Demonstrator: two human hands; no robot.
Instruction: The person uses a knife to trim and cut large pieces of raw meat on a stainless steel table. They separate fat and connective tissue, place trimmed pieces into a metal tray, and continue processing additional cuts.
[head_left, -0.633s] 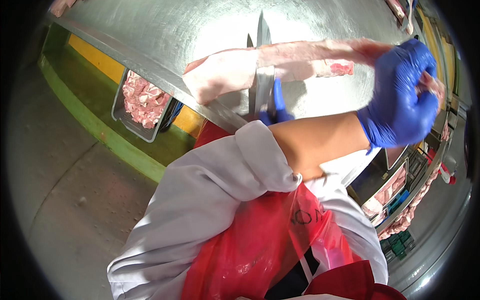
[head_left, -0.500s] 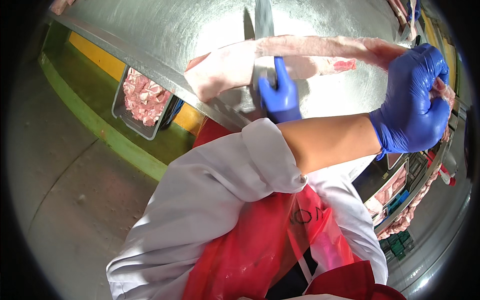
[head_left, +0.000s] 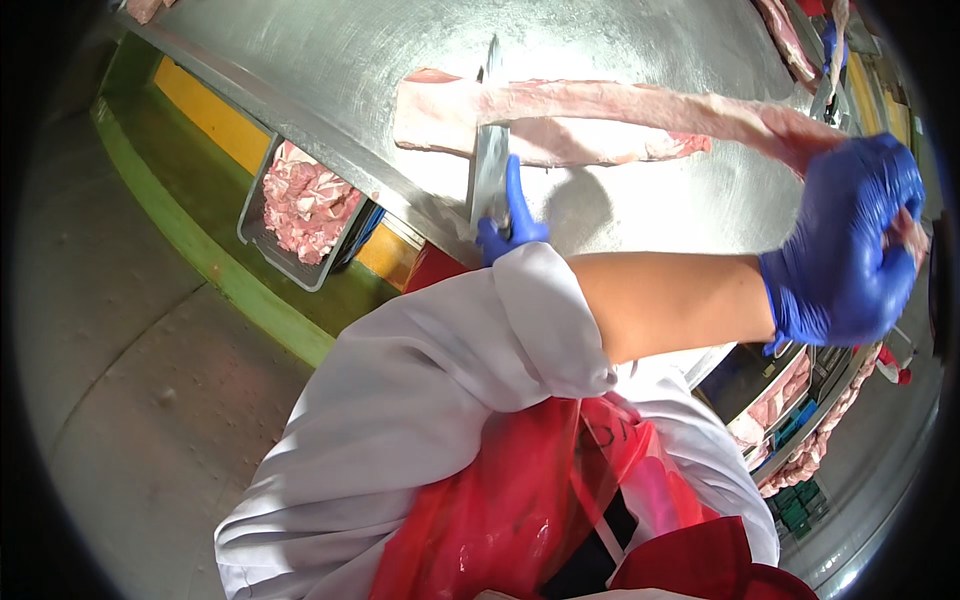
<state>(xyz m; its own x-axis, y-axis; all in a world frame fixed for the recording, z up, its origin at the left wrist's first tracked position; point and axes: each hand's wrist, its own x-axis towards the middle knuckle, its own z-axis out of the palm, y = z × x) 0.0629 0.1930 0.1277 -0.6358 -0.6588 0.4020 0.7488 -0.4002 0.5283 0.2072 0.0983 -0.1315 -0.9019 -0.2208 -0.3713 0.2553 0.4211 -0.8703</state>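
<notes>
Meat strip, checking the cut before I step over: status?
Left hand clamps meat strip end, lifted. Right hand grips knife, blade on slab. Nothing blocking.

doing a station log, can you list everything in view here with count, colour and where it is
meat slab: one, pale pink, flat on the steel table
meat strip: one, pink, stretched from the slab to the gloved fist
knife: one, steel blade, standing across the slab's near edge
steel table: one, grey, across the top
tray of meat trimmings: one, grey tray with pink meat, below the table edge at left
floor kerb: one, green, with yellow behind it
apron: one, red, over a white coat
left hand: blue glove, fisted on the strip's end
right hand: blue glove, mostly hidden, at the knife's handle
</notes>
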